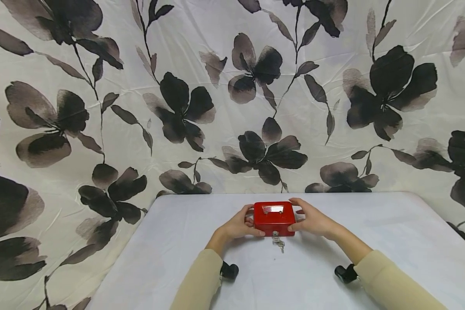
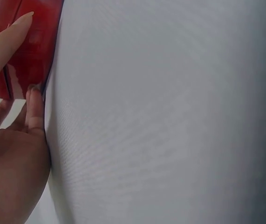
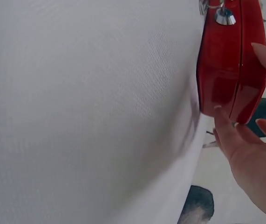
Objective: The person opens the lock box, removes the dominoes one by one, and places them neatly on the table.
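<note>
A small red cash box [image 1: 274, 220] sits on the white-covered table, its lid down and a metal handle [image 1: 274, 209] on top. From the lock at its front hang keys [image 1: 281, 246]. My left hand [image 1: 237, 225] holds the box's left end, thumb along the front and fingers at the side. At the opposite end my right hand [image 1: 314, 221] grips it between thumb and fingers. The left wrist view shows the left thumb [image 2: 9, 44] against the red side. In the right wrist view the lock cylinder [image 3: 225, 17] protrudes, and fingertips touch the box's end.
The white tabletop [image 1: 159, 258] stretches around the box, its back edge close behind it. A floral curtain [image 1: 217, 107] hangs behind and to the left. Black wrist cameras [image 1: 229, 271] sit under both sleeves, just above the table.
</note>
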`<state>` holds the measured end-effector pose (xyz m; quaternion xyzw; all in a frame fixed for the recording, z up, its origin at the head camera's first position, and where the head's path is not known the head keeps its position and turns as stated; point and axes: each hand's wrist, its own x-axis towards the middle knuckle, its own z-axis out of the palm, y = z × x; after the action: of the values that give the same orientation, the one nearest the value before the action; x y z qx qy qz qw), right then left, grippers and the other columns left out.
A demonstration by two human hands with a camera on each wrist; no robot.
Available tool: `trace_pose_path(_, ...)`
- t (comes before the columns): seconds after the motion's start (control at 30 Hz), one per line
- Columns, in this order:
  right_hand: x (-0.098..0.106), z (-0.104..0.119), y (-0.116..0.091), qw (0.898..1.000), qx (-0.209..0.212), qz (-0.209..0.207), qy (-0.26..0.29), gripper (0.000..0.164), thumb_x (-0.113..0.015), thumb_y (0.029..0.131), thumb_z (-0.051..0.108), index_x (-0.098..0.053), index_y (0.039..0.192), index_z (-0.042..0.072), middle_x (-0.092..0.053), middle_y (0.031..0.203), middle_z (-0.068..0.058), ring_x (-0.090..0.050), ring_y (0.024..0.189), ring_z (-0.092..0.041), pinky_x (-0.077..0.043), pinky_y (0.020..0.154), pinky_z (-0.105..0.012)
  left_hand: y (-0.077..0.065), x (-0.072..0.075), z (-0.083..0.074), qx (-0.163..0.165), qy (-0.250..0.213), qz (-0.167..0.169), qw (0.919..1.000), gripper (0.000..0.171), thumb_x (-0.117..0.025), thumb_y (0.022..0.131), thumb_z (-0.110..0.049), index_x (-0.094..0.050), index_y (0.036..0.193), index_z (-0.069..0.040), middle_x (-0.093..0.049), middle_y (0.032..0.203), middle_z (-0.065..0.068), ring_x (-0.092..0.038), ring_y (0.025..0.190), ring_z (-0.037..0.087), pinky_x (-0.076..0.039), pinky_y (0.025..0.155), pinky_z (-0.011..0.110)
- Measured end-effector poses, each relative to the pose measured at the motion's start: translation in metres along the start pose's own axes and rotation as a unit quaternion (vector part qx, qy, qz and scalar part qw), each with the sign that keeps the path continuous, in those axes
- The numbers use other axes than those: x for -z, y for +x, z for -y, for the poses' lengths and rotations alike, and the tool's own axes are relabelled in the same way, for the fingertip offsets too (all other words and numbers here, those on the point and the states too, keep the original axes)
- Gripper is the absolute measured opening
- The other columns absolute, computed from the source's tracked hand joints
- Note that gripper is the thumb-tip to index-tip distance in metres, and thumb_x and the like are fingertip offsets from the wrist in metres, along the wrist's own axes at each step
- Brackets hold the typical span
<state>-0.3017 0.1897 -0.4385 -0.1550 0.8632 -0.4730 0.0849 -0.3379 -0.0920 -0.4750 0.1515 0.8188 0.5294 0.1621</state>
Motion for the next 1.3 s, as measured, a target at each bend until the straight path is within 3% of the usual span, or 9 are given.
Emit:
trace_pose_path(0.3,0.001,-0.010,0.004,0.999,-0.002,0.020,0.035,0.092,-0.085,0.082,0.015,-0.032,0.156,0.005,-0.039,0.156,-0.021,-0.046,0.135,-0.049,-0.049,0.100,-0.060,-0.001,-0.003,-0.003,0.015,0.008,-0.013,0.9998,0.094,-0.091,0.078,-0.020,-0.037,0.154,-0.018,-0.056,0.124,0.005,-0.052,0.108,0.023,-0.052,0.091,0.037)
trace_pose_path(1.17,0.003,-0.016,0.013,0.999,-0.011,0.036,0.011,0.092,-0.085,0.083,0.025,-0.032,0.157,0.006,-0.042,0.154,-0.020,-0.052,0.131,-0.045,-0.050,0.099,-0.059,-0.002,0.000,-0.001,0.014,0.003,-0.005,0.9999,0.094,-0.090,0.079,-0.020,-0.035,0.156,-0.017,-0.053,0.139,0.005,-0.051,0.110,0.022,-0.053,0.093,0.037)
trace_pose_path(1.3,0.005,-0.015,0.012,0.999,-0.005,0.046,0.013,0.097,-0.084,0.083,0.022,-0.027,0.159,0.005,-0.040,0.155,-0.022,-0.051,0.131,-0.046,-0.051,0.099,-0.058,-0.001,-0.001,-0.002,0.015,0.002,-0.003,0.9999,0.094,-0.090,0.079,-0.020,-0.035,0.156,-0.016,-0.052,0.142,0.005,-0.052,0.110,0.022,-0.053,0.094,0.037)
